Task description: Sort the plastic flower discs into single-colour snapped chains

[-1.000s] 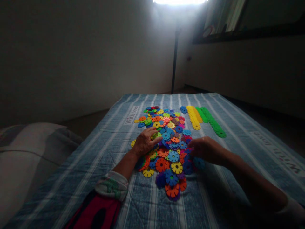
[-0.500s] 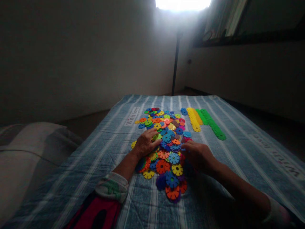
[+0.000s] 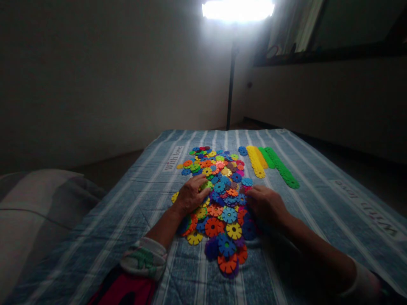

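Disc pile: the heap of slotted plastic discs [image 3: 229, 214] is smack in the middle of the striped cloth [image 3: 313, 216], colours all mixed and overlapping, some half buried.
Left hand: from my end of the feed, the left hand [image 3: 191, 195] is palm down on the pile's left side, thumb and fingers spread apart around a lime disc [image 3: 208, 185], no firm grip that I'd swear to.
Right hand: the right hand [image 3: 266, 205] is at the pile's right edge with fingers bent inward, just below a light blue disc [image 3: 247, 181]. It's dim there and the fingertips are hidden, so I honestly can't say whether they're pinching anything.
Coloured rows: off to the far right, apart from the heap, I've got a long yellow row [image 3: 255, 162], a shorter amber one [image 3: 263, 158], two green rows [image 3: 282, 168] and a little blue group [image 3: 243, 151].
Step in hand: I'd call it picking through the loose discs, both hands in the heap.
Next move: getting one out calls for a fingertip pinch on a single thin rim, with light pressure from the other hand so the neighbours don't slide.
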Tool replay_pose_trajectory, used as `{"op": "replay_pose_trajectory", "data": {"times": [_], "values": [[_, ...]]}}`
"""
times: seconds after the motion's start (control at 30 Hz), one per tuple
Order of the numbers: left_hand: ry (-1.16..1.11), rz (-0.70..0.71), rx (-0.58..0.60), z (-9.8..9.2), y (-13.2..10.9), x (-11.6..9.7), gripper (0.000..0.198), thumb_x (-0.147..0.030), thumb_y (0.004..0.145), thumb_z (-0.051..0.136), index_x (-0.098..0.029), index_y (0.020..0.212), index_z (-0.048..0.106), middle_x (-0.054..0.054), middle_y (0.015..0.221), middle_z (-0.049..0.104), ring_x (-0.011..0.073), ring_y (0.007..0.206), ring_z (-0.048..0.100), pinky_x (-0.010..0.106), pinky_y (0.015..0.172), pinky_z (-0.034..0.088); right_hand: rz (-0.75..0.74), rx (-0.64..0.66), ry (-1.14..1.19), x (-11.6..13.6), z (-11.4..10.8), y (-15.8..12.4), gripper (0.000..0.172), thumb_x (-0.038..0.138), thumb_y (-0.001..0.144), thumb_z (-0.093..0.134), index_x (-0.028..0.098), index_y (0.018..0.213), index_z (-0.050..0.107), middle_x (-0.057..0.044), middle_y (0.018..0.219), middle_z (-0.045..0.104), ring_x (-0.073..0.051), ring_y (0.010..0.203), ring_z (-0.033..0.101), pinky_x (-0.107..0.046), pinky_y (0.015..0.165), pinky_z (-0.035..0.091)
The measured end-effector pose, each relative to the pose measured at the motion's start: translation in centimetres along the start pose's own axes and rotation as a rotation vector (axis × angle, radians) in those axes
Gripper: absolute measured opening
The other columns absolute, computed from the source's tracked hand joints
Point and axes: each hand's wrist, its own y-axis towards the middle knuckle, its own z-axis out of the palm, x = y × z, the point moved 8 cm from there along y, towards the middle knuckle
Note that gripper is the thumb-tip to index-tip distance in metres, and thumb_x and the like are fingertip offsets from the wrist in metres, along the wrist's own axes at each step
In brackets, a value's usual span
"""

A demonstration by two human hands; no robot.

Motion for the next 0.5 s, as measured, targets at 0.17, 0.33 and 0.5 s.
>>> {"op": "replay_pose_trajectory", "data": {"times": [0.17, 0.33, 0.5], "values": [[-0.004, 0.012, -0.012, 0.0, 0.1, -0.1, 0.019, -0.03, 0.081, 0.056, -0.019, 0.091, 0.067, 0.01, 0.116, 0.067, 0.023, 0.111, 0.061, 0.036, 0.097, 0.05, -0.045, 0.014, -0.019, 0.6, 0.8, 0.1, 0.017, 0.021, 0.087, 0.051, 0.019, 0.082, 0.067, -0.006, 0.084, 0.067, -0.018, 0.079, 0.058, -0.027, 0.067, 0.037], [0.001, 0.016, -0.01, -0.1, 0.0, -0.3, 0.017, -0.027, 0.083, 0.052, -0.019, 0.088, 0.066, 0.009, 0.114, 0.067, 0.0214, 0.109, 0.062, 0.034, 0.095, 0.05, -0.123, -0.037, 0.021, 1.3, 1.4, -0.1, 0.012, 0.022, 0.085, 0.056, 0.019, 0.079, 0.065, -0.005, 0.081, 0.066, -0.018, 0.078, 0.056, -0.027, 0.067, 0.037], [-0.004, 0.019, -0.007, 0.0, 0.0, -0.2, 0.016, -0.025, 0.083, 0.051, -0.021, 0.088, 0.066, 0.007, 0.113, 0.067, 0.0206, 0.109, 0.061, 0.035, 0.097, 0.05, -0.159, -0.102, 0.066, 1.4, 1.4, -0.2, 0.01, 0.02, 0.084, 0.057, 0.02, 0.078, 0.065, -0.004, 0.081, 0.066, -0.017, 0.078, 0.056, -0.028, 0.07, 0.039]]}}
